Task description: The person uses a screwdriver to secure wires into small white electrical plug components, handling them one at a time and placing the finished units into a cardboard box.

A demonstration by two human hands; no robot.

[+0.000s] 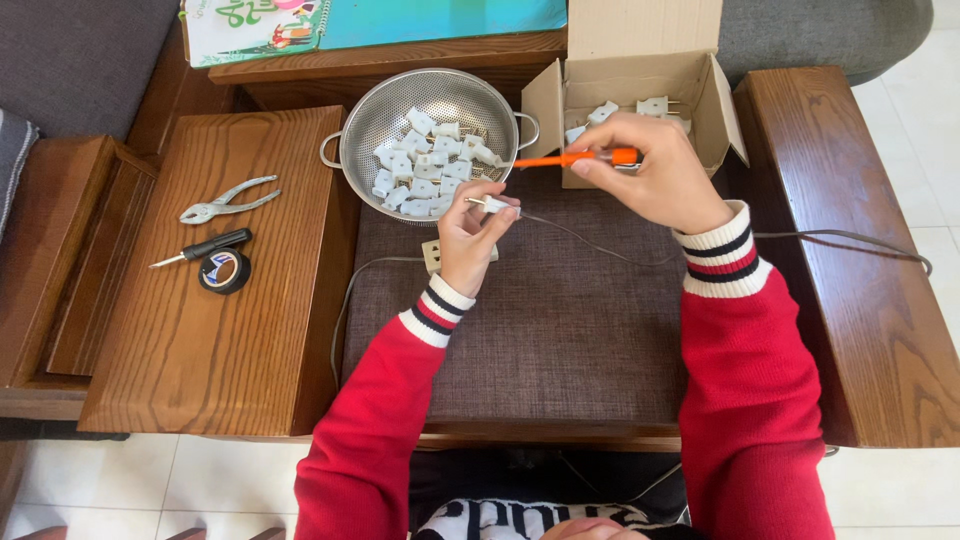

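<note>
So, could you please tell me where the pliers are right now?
In the head view, the pliers lie on the wooden board at the left, just above the black screwdriver and tape roll, left of the metal colander.

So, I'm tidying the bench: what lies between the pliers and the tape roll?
In the head view, a black-handled screwdriver lies between the pliers and the tape roll.

two screwdrivers (578,158), one pliers (228,200), one colander (432,140)

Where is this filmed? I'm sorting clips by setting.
Probably a living room at home used for piecework: a wooden sofa arm, a brown seat cushion, and a colander full of white plugs.
</note>
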